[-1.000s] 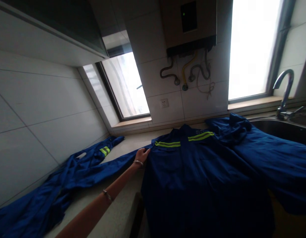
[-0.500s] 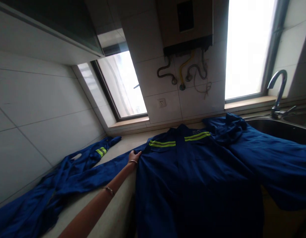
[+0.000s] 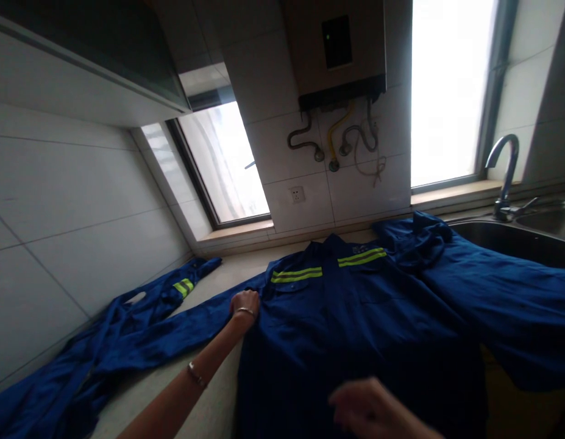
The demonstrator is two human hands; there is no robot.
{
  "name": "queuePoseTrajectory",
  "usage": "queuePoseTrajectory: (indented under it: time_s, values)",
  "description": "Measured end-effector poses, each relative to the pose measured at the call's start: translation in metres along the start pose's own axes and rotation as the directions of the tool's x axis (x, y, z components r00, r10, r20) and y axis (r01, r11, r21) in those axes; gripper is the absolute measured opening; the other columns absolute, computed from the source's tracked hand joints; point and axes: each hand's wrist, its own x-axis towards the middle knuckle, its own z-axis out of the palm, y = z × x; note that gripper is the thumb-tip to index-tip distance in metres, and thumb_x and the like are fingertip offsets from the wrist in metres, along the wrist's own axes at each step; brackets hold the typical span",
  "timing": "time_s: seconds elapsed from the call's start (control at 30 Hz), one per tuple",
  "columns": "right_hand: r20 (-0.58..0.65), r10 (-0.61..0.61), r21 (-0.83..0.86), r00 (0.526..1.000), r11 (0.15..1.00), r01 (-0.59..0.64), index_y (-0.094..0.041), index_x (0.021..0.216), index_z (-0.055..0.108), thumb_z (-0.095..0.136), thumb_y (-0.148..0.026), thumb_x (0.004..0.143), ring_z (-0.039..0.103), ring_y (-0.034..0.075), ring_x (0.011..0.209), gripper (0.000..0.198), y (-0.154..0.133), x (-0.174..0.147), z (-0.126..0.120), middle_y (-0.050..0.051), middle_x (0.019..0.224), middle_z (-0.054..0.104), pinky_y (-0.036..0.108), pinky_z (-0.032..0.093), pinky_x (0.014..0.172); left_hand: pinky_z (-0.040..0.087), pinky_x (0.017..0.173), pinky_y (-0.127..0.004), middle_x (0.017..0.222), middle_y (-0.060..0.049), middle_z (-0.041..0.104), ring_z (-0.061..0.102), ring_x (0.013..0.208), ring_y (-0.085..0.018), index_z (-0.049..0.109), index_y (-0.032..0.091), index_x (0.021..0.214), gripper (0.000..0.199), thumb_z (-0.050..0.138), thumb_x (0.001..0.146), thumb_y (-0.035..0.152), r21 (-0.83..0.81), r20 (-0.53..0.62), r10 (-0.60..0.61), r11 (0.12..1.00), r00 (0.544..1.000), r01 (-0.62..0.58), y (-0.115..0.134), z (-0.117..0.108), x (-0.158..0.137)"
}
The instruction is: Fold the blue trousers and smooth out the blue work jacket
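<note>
A blue work jacket (image 3: 350, 317) with yellow-green and grey reflective stripes across its chest lies spread over the counter, its lower part hanging over the front edge. My left hand (image 3: 245, 303), with a bracelet at the wrist, is closed on the jacket's cloth where the left-hand sleeve (image 3: 195, 323) joins the body. Low in front of the jacket, my right hand (image 3: 367, 405) hovers, smeared by motion; its fingers look bent, and I cannot make out anything in them. More blue clothing (image 3: 122, 329) with a striped band lies along the left wall.
Another blue garment (image 3: 497, 280) lies at right, against the sink (image 3: 474, 235) with its curved faucet (image 3: 506, 177). A water heater (image 3: 337, 55) with pipes hangs on the tiled wall, above a socket (image 3: 297, 194). An overhead cabinet (image 3: 90, 67) juts out at upper left.
My right hand has come into view at the bottom. My left hand has turned and closed further on the cloth, shifting slightly lower in view. The whole view has tilted a little.
</note>
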Motion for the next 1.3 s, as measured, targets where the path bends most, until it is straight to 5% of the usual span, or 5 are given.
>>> queuePoseTrajectory:
  time_s: [0.13, 0.2, 0.27, 0.53, 1.3]
  values:
    - [-0.461, -0.134, -0.502, 0.877, 0.854, -0.134, -0.019, 0.126, 0.052, 0.037, -0.037, 0.087, 0.039, 0.026, 0.123, 0.045, 0.022, 0.071, -0.102, 0.01, 0.133, 0.045, 0.04, 0.029, 0.105, 0.03, 0.098, -0.05, 0.129, -0.021, 0.047, 0.036, 0.124, -0.035, 0.058, 0.009, 0.114, 0.038, 0.036, 0.087, 0.025, 0.002, -0.256, 0.357, 0.93, 0.898, -0.369, 0.04, -0.004, -0.005]
    - [-0.512, -0.057, -0.609, 0.857, 0.728, -0.316, -0.019, 0.134, 0.042, 0.036, -0.046, 0.087, 0.026, 0.033, 0.131, 0.054, 0.039, 0.109, -0.139, 0.011, 0.143, 0.031, 0.048, 0.023, 0.105, 0.021, 0.107, -0.045, 0.143, -0.011, 0.032, 0.022, 0.133, -0.031, 0.049, 0.017, 0.127, 0.046, 0.037, 0.088, 0.037, -0.047, -0.247, 0.531, 0.829, 0.811, -0.557, 0.064, 0.005, -0.002]
    - [-0.543, 0.053, -0.631, 0.838, 0.632, -0.449, -0.026, 0.139, 0.033, 0.033, -0.055, 0.086, 0.012, 0.04, 0.133, 0.06, 0.062, 0.141, -0.159, 0.008, 0.149, 0.016, 0.061, 0.014, 0.101, 0.015, 0.11, -0.044, 0.148, -0.005, 0.021, 0.012, 0.136, -0.029, 0.039, 0.022, 0.135, 0.054, 0.033, 0.088, 0.047, -0.127, -0.209, 0.553, 0.802, 0.807, -0.583, 0.084, 0.017, 0.007]
    - [-0.541, 0.214, -0.621, 0.813, 0.55, -0.558, -0.038, 0.14, 0.025, 0.021, -0.07, 0.081, 0.004, 0.041, 0.133, 0.067, 0.135, 0.189, -0.175, 0.005, 0.151, 0.009, 0.068, 0.002, 0.095, 0.005, 0.107, -0.057, 0.15, -0.001, 0.016, 0.006, 0.137, -0.031, 0.021, 0.032, 0.142, 0.059, 0.021, 0.088, 0.056, -0.231, -0.006, 0.532, 0.823, 0.846, -0.519, 0.113, 0.051, 0.052]
    - [-0.514, 0.277, -0.623, 0.812, 0.531, -0.575, -0.037, 0.141, 0.021, 0.018, -0.07, 0.081, 0.011, 0.039, 0.133, 0.069, 0.179, 0.263, -0.261, 0.005, 0.151, 0.011, 0.062, 0.008, 0.098, 0.016, 0.105, -0.055, 0.149, -0.005, 0.019, 0.017, 0.135, -0.032, 0.022, 0.028, 0.142, 0.06, 0.023, 0.088, 0.054, -0.248, -0.021, 0.547, 0.808, 0.837, -0.534, 0.168, 0.062, 0.163]
